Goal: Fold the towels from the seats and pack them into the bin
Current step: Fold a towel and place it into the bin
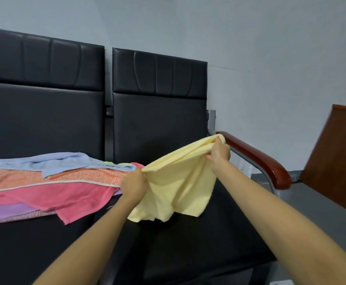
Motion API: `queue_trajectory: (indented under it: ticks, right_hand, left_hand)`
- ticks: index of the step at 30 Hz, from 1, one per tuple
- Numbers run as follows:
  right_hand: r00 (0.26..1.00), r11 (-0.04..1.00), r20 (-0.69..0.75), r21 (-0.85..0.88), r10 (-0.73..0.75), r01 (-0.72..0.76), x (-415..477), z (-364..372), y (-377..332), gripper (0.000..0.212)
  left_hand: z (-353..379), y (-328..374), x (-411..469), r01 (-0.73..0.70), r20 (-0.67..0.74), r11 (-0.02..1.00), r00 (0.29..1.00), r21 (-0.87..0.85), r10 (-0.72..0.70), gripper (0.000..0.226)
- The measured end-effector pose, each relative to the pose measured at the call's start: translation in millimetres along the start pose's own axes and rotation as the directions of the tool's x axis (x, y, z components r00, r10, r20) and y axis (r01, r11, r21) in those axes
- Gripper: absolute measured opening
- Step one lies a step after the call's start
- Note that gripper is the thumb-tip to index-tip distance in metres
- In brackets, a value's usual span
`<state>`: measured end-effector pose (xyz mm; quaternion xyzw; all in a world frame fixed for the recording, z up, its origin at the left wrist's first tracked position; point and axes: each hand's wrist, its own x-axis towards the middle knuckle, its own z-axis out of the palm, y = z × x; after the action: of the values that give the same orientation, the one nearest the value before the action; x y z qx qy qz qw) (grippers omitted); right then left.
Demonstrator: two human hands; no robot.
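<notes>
Over black seats [209, 243] by a pale wall [270, 58], left hand [134, 187] and right hand [219, 154] grip a yellow towel [178, 182]

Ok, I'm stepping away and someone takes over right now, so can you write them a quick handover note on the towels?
Left hand grips the yellow towel at one end of its top edge.
Right hand grips the other end, beside the wooden armrest.
The towel hangs unfolded between them over the right seat.
The pile of towels (blue, orange, pink, purple) lies unfolded on the left seat.
Done: no folded towel shows; the bin is not in view.
Left: fold the yellow one, then the pile, and pack all into the bin.
</notes>
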<state>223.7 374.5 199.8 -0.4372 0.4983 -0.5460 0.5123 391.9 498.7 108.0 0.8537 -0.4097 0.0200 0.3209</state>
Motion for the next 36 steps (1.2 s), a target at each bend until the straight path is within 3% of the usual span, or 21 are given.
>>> queue_trajectory:
  ticks: [4, 8, 10, 12, 14, 16, 18, 20, 22, 24, 26, 27, 29, 31, 34, 36]
  right_hand:
    - [0.989, 0.958, 0.136, 0.271, 0.055, -0.090, 7, 0, -4, 0.036]
    - [0.987, 0.942, 0.162, 0.334, -0.018, -0.038, 10, -5, -9, 0.032]
    - [0.993, 0.948, 0.119, 0.313, 0.014, -0.051, 15, -13, 1, 0.030]
    - [0.990, 0.970, 0.062, 0.200, 0.127, -0.137, 20, -26, 23, 0.030]
    - [0.957, 0.951, 0.053, 0.107, 0.284, -0.289, 20, -40, 51, 0.035]
    - [0.899, 0.902, 0.078, -0.015, 0.430, -0.431, 9, -51, 83, 0.038]
    - [0.871, 0.869, 0.080, -0.156, 0.485, -0.469, -7, -57, 109, 0.039]
    - [0.921, 0.888, -0.022, -0.255, 0.390, -0.382, -22, -58, 130, 0.044]
    - [0.987, 0.910, -0.100, -0.387, 0.123, -0.152, -42, -59, 139, 0.045]
    - [0.978, 0.831, 0.025, -0.524, -0.205, 0.188, -61, -58, 147, 0.040]
    - [0.874, 0.648, 0.330, -0.586, -0.357, 0.486, -75, -54, 152, 0.029]
    - [0.815, 0.606, 0.484, -0.558, -0.318, 0.567, -81, -52, 152, 0.025]
    - [0.663, 0.622, 0.740, -0.469, -0.111, 0.627, -92, -49, 150, 0.024]
    - [0.504, 0.578, 0.863, -0.430, 0.037, 0.694, -104, -46, 152, 0.022]
    - [0.381, 0.378, 0.917, -0.395, 0.113, 0.838, -114, -40, 156, 0.026]
    - [0.328, 0.188, 0.933, -0.353, 0.152, 0.917, -117, -37, 153, 0.028]
  left_hand:
    - [-46, 26, 33, -0.052, -0.155, 0.993, 0.987, -0.109, 0.035, 0.011]
    - [-76, 48, 56, -0.235, -0.350, 0.947, 0.925, -0.218, 0.149, 0.017]
    - [-70, 48, 54, -0.299, -0.336, 0.926, 0.918, -0.230, 0.212, 0.019]
    - [-51, 41, 41, -0.318, -0.160, 0.924, 0.944, -0.210, 0.289, 0.020]
    - [-22, 29, 21, -0.322, 0.154, 0.924, 0.922, -0.205, 0.356, 0.024]
    - [10, 12, -6, -0.307, 0.486, 0.934, 0.798, -0.181, 0.357, 0.032]
    - [35, -5, -29, -0.280, 0.681, 0.947, 0.663, -0.159, 0.311, 0.040]
    - [45, -15, -40, -0.212, 0.697, 0.954, 0.651, -0.213, 0.301, 0.041]
    - [44, -18, -42, -0.144, 0.640, 0.952, 0.712, -0.272, 0.290, 0.036]
    - [43, -20, -40, -0.057, 0.569, 0.946, 0.787, -0.319, 0.239, 0.022]
    - [41, -24, -39, -0.037, 0.505, 0.939, 0.836, -0.342, 0.217, 0.006]
    - [39, -29, -41, -0.093, 0.473, 0.942, 0.846, -0.322, 0.245, 0.008]
    - [38, -39, -44, -0.359, 0.363, 0.924, 0.850, -0.131, 0.382, 0.018]
    - [38, -45, -48, -0.549, 0.316, 0.835, 0.797, 0.026, 0.514, 0.019]
    - [35, -47, -57, -0.575, 0.466, 0.818, 0.716, -0.029, 0.520, 0.021]
    - [33, -49, -59, -0.517, 0.518, 0.856, 0.725, -0.027, 0.454, 0.030]
